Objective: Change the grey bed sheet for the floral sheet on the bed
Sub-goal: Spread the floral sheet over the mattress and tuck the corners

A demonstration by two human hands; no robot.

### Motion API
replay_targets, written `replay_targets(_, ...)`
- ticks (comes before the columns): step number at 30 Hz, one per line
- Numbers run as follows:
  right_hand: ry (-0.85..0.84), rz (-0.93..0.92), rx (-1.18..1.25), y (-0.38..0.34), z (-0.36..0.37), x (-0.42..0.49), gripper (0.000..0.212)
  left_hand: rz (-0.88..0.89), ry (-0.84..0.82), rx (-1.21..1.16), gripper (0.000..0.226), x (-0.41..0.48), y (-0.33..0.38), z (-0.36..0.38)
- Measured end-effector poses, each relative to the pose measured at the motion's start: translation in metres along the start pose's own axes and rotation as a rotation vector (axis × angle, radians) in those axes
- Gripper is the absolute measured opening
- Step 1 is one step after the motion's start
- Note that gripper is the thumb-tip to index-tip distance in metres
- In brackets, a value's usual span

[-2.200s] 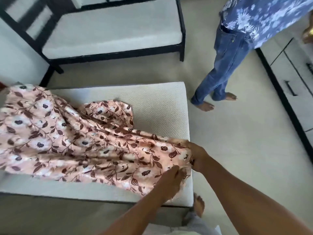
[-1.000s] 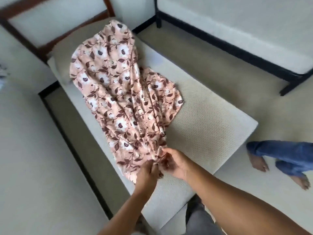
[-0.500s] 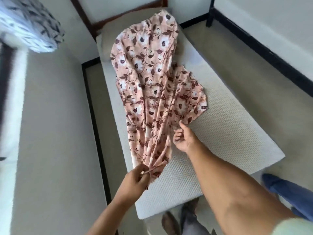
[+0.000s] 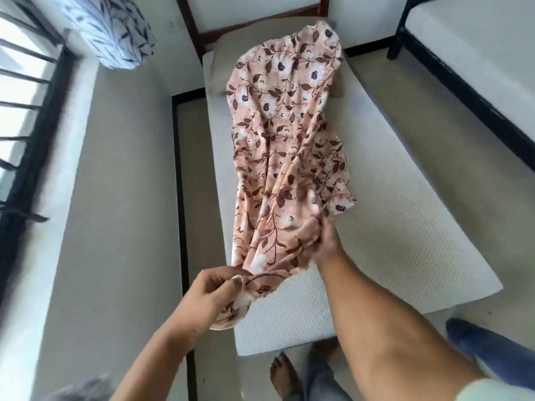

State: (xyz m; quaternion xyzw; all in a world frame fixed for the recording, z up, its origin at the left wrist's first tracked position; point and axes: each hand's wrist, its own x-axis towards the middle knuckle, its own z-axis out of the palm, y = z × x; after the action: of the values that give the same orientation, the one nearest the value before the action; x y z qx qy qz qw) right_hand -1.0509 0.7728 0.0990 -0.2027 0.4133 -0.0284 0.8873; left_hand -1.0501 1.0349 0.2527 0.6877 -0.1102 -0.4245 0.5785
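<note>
Moved inward, right hand [image 4: 322, 239] grips the bunched peach floral sheet [image 4: 283, 125]; left hand [image 4: 214, 290] pinches its end.

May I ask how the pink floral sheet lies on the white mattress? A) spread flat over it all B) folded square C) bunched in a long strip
C: the pink floral sheet lies bunched lengthwise, bare white mattress showing either side, its near end gripped by the left hand.

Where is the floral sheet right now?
In the head view, the floral sheet lies bunched lengthwise down the bare mattress, its near end held by the left hand and right hand.
</note>
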Motion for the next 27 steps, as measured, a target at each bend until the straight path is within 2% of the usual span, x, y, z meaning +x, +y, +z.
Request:
replay_targets(2, -0.013, -0.057, 0.027, -0.023, -0.011, 0.003, 0.058, -0.025, -0.01, -0.016, 0.033, -0.001, -0.003, -0.007)
replay_targets(4, -0.099, -0.109, 0.092, -0.046, -0.024, -0.007, 0.057, -0.038, 0.019, 0.073, 0.033, 0.003, -0.007, -0.014)
replay_targets(5, -0.091, -0.144, 0.118, -0.058, -0.031, -0.013, 0.054, -0.043, 0.031, 0.13, 0.035, 0.006, -0.009, -0.017)
replay_targets(8, 0.059, -0.276, 0.222, -0.096, -0.067, -0.029, 0.045, -0.105, 0.021, 0.221, 0.037, 0.018, -0.019, -0.02)
replay_targets(11, 0.176, -0.42, 0.287, -0.146, -0.105, -0.053, 0.047, -0.169, 0.04, 0.321, 0.028, 0.033, -0.033, -0.013)
replay_targets(14, 0.287, -0.572, 0.263, -0.198, -0.145, -0.076, 0.044, -0.219, 0.063, 0.459, 0.024, 0.047, -0.052, -0.003)
replay_targets(16, 0.385, -0.617, 0.125, -0.231, -0.181, -0.084, 0.042, -0.279, 0.068, 0.522, 0.025, 0.061, -0.072, 0.008)
replay_targets(17, 0.436, -0.595, 0.017, -0.242, -0.197, -0.085, 0.043, -0.296, 0.062, 0.589, 0.026, 0.067, -0.083, 0.016)
replay_targets(21, 0.938, -0.412, -0.546, -0.258, -0.281, -0.068, 0.069, -0.251, 0.08, 0.963, 0.045, 0.105, -0.136, 0.057)
replay_targets(24, 1.012, -0.276, -0.784, -0.244, -0.33, -0.052, 0.055, -0.289, 0.067, 1.134, 0.036, 0.128, -0.17, 0.089)
replay_targets(27, 1.065, -0.163, -0.692, -0.231, -0.402, -0.025, 0.045, -0.343, 0.05, 1.239, 0.032, 0.151, -0.21, 0.107)
